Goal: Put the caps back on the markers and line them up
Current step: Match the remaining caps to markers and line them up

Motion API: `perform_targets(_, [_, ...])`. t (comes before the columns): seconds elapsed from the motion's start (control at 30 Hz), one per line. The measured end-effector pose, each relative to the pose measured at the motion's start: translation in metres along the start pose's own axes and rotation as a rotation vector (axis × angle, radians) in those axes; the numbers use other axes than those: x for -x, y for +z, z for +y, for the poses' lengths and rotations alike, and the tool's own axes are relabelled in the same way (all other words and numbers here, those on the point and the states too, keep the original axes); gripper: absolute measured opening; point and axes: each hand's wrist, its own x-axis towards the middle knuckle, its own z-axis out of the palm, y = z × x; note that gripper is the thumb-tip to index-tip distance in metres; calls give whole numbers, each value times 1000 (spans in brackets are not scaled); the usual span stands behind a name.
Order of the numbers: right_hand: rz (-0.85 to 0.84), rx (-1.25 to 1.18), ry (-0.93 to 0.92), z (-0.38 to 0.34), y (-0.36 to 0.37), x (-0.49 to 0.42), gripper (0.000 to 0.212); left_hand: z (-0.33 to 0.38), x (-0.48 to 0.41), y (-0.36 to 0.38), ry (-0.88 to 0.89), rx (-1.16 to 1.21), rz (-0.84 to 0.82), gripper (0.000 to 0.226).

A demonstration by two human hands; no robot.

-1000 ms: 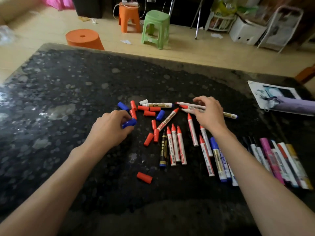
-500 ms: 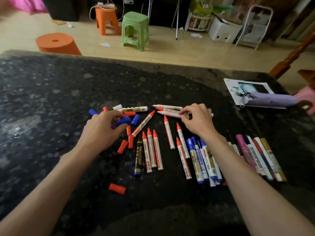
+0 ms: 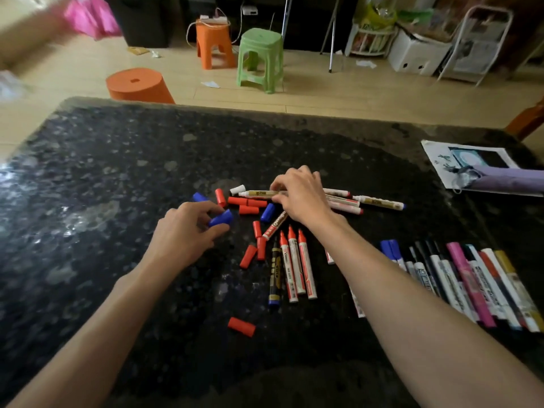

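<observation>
My left hand (image 3: 184,234) pinches a blue cap (image 3: 220,218) just above the dark stone table (image 3: 88,178). My right hand (image 3: 300,195) reaches left over the pile, its fingertips pinching a white marker with a gold label (image 3: 259,193). Loose red caps (image 3: 247,201) and blue caps (image 3: 268,212) lie between the hands. Three uncapped red-tipped markers (image 3: 295,263) and a black-and-gold marker (image 3: 275,275) lie side by side below. One red cap (image 3: 241,326) lies alone nearer to me. A row of capped markers (image 3: 471,284) lies at the right, partly hidden by my right forearm.
A printed sheet (image 3: 441,157) with a purple pouch (image 3: 512,179) on it lies at the table's far right. Beyond the table's far edge stand an orange round stool (image 3: 138,86), an orange stool (image 3: 215,45) and a green stool (image 3: 260,60).
My right hand has moved left from the markers at the right of the pile onto the gold-labelled marker. My left hand still holds the blue cap. The camera view has shifted.
</observation>
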Motion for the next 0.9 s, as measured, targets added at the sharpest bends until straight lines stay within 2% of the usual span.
perform_targets(0.13, [30,-93,14,9,-22,34,18,1,6,-2,10,101,-2,23])
perform_targets(0.27, [7,-251,27,20,-44,87,17,13,12,2,40,198,-82,17])
perform_targets(0.37, [7,-395,21,27,-50,126,27,26,16,5,107,278,-146,18])
perform_targets(0.47, [78,-457,62,33,-48,147,34,38,20,11,194,296,-179,21])
perform_targets(0.67, [205,-517,47,45,-42,159,37,49,18,20,249,237,-176,19])
perform_targets(0.9, [178,-461,13,42,-44,162,35,60,17,29,272,220,-235,24])
